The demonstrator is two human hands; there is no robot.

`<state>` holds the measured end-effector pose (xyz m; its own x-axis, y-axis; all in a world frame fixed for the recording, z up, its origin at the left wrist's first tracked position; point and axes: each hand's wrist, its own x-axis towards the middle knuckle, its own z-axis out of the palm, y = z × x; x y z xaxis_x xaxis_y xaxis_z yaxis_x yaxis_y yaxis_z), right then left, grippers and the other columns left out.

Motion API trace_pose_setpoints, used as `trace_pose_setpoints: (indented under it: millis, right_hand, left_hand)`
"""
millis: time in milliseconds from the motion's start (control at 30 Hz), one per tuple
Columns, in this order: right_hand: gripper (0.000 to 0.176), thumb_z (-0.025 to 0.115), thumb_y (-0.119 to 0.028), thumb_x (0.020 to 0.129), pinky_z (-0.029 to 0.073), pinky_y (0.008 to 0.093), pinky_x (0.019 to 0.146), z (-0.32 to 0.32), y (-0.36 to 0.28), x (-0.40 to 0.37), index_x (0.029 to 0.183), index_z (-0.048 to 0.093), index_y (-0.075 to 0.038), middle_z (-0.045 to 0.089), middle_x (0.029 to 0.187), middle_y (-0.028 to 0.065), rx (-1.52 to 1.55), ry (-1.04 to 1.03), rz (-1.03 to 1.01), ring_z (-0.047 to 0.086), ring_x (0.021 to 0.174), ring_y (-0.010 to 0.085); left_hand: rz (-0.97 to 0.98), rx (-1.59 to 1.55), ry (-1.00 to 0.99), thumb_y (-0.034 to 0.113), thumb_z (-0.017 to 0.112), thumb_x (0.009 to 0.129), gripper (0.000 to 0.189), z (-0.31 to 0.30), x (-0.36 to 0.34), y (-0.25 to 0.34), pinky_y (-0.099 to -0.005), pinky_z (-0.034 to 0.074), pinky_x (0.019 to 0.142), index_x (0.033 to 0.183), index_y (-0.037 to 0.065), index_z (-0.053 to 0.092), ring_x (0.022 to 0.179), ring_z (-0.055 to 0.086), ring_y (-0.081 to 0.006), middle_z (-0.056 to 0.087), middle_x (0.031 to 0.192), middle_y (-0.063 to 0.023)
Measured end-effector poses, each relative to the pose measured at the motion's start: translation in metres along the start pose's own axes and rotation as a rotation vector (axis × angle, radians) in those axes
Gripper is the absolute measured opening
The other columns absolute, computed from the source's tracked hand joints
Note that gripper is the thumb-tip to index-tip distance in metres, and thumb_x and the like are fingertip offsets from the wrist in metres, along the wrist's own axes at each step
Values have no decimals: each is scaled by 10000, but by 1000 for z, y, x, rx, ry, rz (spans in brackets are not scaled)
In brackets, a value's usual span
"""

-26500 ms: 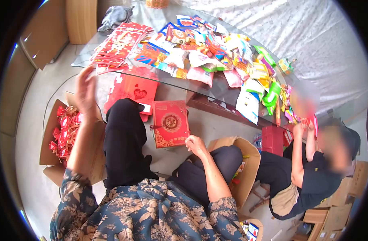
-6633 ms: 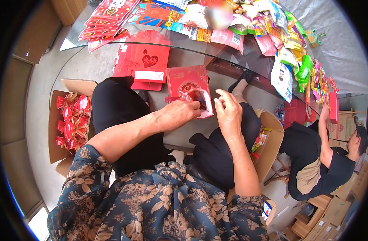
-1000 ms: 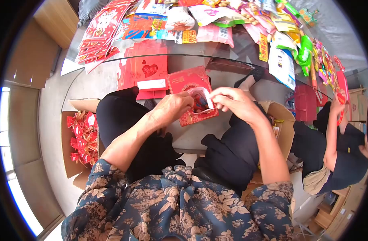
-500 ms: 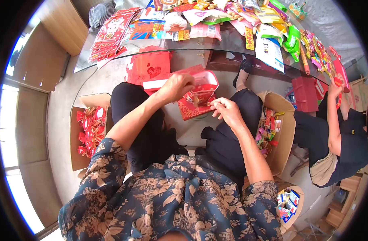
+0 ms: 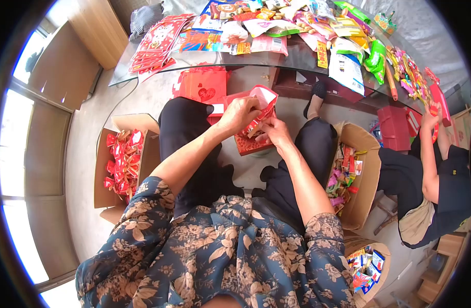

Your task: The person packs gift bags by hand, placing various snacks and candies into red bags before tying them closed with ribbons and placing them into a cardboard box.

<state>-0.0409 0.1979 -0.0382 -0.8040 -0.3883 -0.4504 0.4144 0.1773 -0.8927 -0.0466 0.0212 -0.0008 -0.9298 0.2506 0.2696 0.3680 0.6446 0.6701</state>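
Note:
Between my knees stands an open red gift box (image 5: 267, 96) with a white inside, above a gold-patterned red surface (image 5: 252, 146). A small red patterned bag (image 5: 253, 126) is at its front. My left hand (image 5: 240, 114) is closed with its fingertips pinching at the upper edge of the bag. Close beside it, my right hand (image 5: 273, 131) has its fingers curled on the bag's lower right side. The fingers hide much of the bag, and its contents cannot be made out.
A carton of red wrapped bags (image 5: 125, 161) stands at left, a carton of mixed sweets (image 5: 345, 174) at right. Red boxes (image 5: 199, 84) lie under the glass table (image 5: 194, 57), which bears snack packets. Another person's hand (image 5: 434, 114) works at far right.
My right hand has moved left and up, from apart to against the red bag beside my left hand. The view has shifted slightly.

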Motion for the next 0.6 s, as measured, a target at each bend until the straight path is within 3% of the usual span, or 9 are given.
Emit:
trace_pose_setpoints:
  millis: [100, 133, 233, 333, 467, 567, 600]
  right_hand:
    - [203, 557, -175, 924, 445, 222, 485, -2, 15, 2, 1071, 564, -35, 681, 848, 85, 330, -50, 37, 681, 637, 176]
    - [189, 544, -181, 941, 485, 247, 557, -6, 16, 1, 1071, 565, -46, 684, 893, 84, 373, -121, 29, 696, 737, 199]
    - [166, 568, -234, 951, 443, 251, 663, -13, 12, -3, 1035, 563, -91, 679, 988, 58, 422, -162, 81, 680, 877, 187]
    - [220, 571, -252, 955, 460, 263, 700, -16, 13, -1, 1079, 581, -71, 681, 1014, 79, 456, -173, 104, 675, 908, 202]
    - [219, 578, -235, 952, 479, 259, 657, -22, 23, 7, 1074, 591, -54, 680, 1013, 94, 553, -201, 113, 679, 892, 219]
    - [208, 580, -215, 950, 483, 253, 611, -26, 28, 11, 1074, 591, -48, 680, 1005, 106, 611, -293, 132, 681, 871, 231]
    - [206, 579, -211, 950, 481, 253, 605, -24, 27, 10, 1075, 589, -47, 679, 1002, 110, 607, -288, 152, 681, 863, 234]
  left_hand:
    - [-34, -7, 49, 114, 657, 775, 148, 4, -8, -4, -425, 484, 679, 852, -8, 624, 749, 617, -367, 614, 801, -191]
    - [-48, -15, 76, 104, 657, 776, 131, 5, -10, -5, -424, 483, 676, 828, -10, 619, 739, 624, -359, 620, 787, -185]
    - [-93, -161, 238, 136, 686, 787, 168, 7, -15, -4, -424, 486, 687, 820, -15, 619, 774, 631, -365, 627, 816, -194]
    - [-186, -65, 421, 218, 674, 835, 238, -1, -23, 15, -435, 490, 678, 819, -16, 631, 777, 642, -378, 637, 806, -211]
    - [-475, 38, 8, 369, 536, 943, 415, 33, -46, -17, -365, 498, 653, 846, -18, 652, 664, 633, -271, 620, 665, -166]
    - [-671, -607, -317, 372, 480, 974, 401, 48, -50, -34, -364, 531, 723, 945, 21, 671, 868, 668, -239, 687, 866, -124]
    - [-756, -882, -306, 359, 461, 983, 391, 54, -47, -34, -371, 533, 744, 994, 18, 651, 899, 658, -240, 677, 924, -125]
